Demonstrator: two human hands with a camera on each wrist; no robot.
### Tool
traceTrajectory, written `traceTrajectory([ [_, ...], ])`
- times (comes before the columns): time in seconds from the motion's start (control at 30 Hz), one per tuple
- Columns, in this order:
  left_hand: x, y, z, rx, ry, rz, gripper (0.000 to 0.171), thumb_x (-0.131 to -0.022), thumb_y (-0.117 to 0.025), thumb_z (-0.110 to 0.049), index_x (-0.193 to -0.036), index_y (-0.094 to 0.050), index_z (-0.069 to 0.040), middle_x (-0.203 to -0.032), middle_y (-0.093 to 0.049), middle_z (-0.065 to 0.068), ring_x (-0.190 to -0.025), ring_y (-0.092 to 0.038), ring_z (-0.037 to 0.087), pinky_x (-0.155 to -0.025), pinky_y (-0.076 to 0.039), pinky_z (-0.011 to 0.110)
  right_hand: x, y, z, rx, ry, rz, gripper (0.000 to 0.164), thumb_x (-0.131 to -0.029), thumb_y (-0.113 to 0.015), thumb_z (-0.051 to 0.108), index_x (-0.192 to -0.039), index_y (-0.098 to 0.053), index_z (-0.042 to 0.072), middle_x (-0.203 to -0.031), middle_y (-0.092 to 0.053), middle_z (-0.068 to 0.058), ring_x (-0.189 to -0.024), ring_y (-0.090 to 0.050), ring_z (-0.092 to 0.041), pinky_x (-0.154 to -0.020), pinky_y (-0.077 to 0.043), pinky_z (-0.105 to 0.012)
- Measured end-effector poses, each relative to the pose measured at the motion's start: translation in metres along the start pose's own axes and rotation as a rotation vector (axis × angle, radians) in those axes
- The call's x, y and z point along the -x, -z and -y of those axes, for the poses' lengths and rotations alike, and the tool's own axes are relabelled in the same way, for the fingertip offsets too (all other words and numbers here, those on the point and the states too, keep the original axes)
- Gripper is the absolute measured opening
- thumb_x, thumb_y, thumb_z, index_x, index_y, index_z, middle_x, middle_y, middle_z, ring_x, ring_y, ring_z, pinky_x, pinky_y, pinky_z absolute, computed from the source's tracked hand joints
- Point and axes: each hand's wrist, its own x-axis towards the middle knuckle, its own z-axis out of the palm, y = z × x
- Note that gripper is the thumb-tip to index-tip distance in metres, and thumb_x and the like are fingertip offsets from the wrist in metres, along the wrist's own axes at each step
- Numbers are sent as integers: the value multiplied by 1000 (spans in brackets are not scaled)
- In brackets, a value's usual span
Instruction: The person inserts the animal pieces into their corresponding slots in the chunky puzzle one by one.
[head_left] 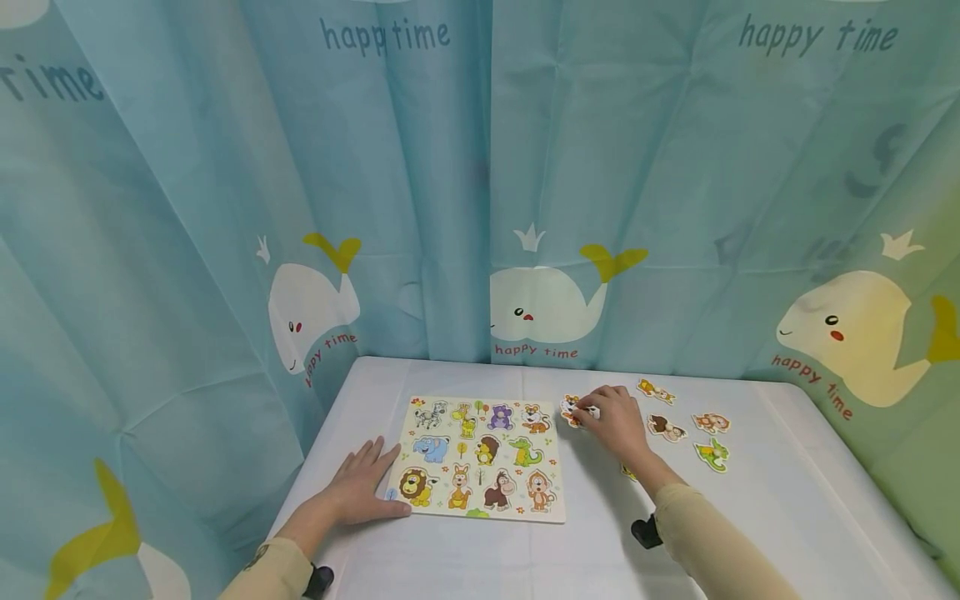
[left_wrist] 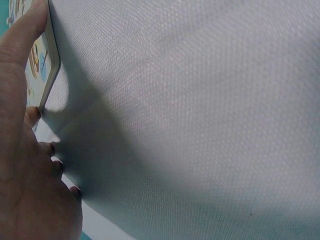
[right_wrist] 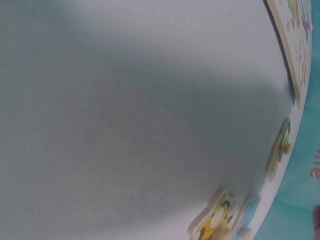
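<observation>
A cream animal puzzle board (head_left: 480,457) lies flat on the white table (head_left: 765,508), with animal pictures across it. My left hand (head_left: 365,486) rests flat on the table with straight fingers, its thumb against the board's near left corner (left_wrist: 49,75). My right hand (head_left: 611,414) is just right of the board, fingers curled round a small animal piece (head_left: 574,410) at the table surface. Loose animal pieces lie to its right: a brown one (head_left: 666,428), a green one (head_left: 712,454), an orange one (head_left: 655,390). The right wrist view shows blurred pieces (right_wrist: 218,220) and table only.
A light blue curtain (head_left: 480,183) printed with whales closes in the table at the back and both sides. Another monkey piece (head_left: 711,422) lies far right. A piece edge (head_left: 627,472) peeks from under my right wrist. The table's right edge runs past the pieces.
</observation>
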Motion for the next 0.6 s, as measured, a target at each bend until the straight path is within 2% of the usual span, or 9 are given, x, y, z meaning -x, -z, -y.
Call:
traceTrajectory([
  [0.6, 0, -1, 0, -4, 13, 0, 112, -73, -81, -65, -158, -37, -7, -166, -20, 26, -153, -13, 45, -124, -10, 62, -5, -20, 22, 6, 31, 59, 12, -87, -82, 27, -89, -80, 15, -102, -69, -5, -107, -55, -32, -88, -46, -52],
])
